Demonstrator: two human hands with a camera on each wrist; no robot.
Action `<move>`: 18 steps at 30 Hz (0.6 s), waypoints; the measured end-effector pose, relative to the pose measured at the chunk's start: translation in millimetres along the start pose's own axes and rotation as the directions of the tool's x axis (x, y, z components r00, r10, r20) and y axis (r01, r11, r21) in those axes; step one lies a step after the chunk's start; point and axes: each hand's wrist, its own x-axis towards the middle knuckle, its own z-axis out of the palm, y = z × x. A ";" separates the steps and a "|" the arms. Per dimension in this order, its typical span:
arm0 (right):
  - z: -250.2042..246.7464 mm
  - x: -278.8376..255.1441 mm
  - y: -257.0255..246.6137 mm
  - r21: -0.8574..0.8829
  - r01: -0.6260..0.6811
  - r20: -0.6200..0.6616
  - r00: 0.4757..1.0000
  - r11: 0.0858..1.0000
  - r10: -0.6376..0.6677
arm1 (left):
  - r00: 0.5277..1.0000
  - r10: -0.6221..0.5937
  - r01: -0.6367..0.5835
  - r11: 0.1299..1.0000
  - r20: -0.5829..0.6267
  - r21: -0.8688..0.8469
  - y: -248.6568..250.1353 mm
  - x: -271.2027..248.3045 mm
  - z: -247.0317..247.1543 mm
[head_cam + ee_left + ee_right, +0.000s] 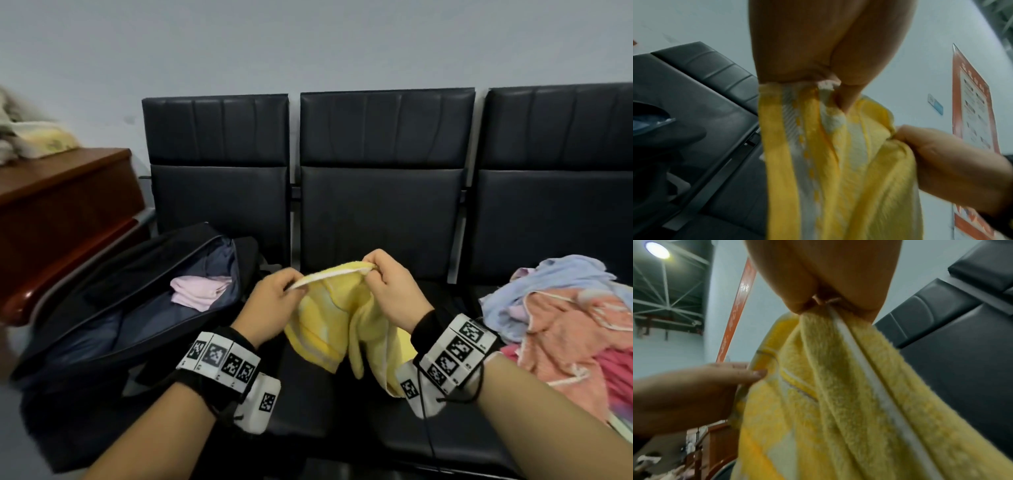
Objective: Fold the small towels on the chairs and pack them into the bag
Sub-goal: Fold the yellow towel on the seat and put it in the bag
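A yellow towel (329,318) with pale stripes hangs in the air over the middle chair seat (342,411). My left hand (291,287) pinches its top hem on the left, and my right hand (371,270) pinches the same hem on the right. Both wrist views show the yellow towel (838,162) (838,394) drooping from the pinching fingers. A black bag (113,308) lies open on the left chair with a folded pink towel (200,289) inside. A heap of loose towels (565,315), blue, peach and pink, lies on the right chair.
Three black padded chairs (383,178) stand in a row against a grey wall. A brown wooden cabinet (65,212) stands at the left with folded cloth (37,137) on top. A red poster (974,105) hangs on the wall.
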 end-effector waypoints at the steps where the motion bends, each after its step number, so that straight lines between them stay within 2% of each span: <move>1: -1.9 -2.9 -2.1 -0.015 -0.002 0.033 0.999 1.000 0.002 | 0.997 -0.006 0.002 0.998 -0.080 -0.055 2.7 2.5 -2.0; 3: -4.3 -8.1 -6.9 -0.087 0.030 0.112 0.993 0.996 -0.020 | 0.980 0.011 -0.030 0.995 -0.199 -0.092 9.4 6.7 -8.1; 5: -4.6 -10.1 -10.0 -0.195 0.103 0.164 0.984 0.975 -0.072 | 0.962 0.044 -0.072 0.993 -0.268 -0.093 16.7 9.1 -14.0; 8: -7.0 -7.2 -11.1 -0.318 0.165 0.122 0.984 0.934 -0.132 | 0.946 0.077 -0.117 0.987 -0.314 -0.111 26.6 7.4 -22.5; 13: -20.1 -3.1 -5.0 -0.482 0.095 0.026 0.995 0.871 -0.095 | 0.921 0.131 -0.180 0.978 -0.366 -0.103 35.2 1.4 -42.0; 18: -35.3 -1.9 0.3 -0.557 -0.012 -0.028 1.000 0.830 -0.005 | 0.895 0.103 -0.179 0.974 -0.435 -0.139 33.4 -0.2 -60.1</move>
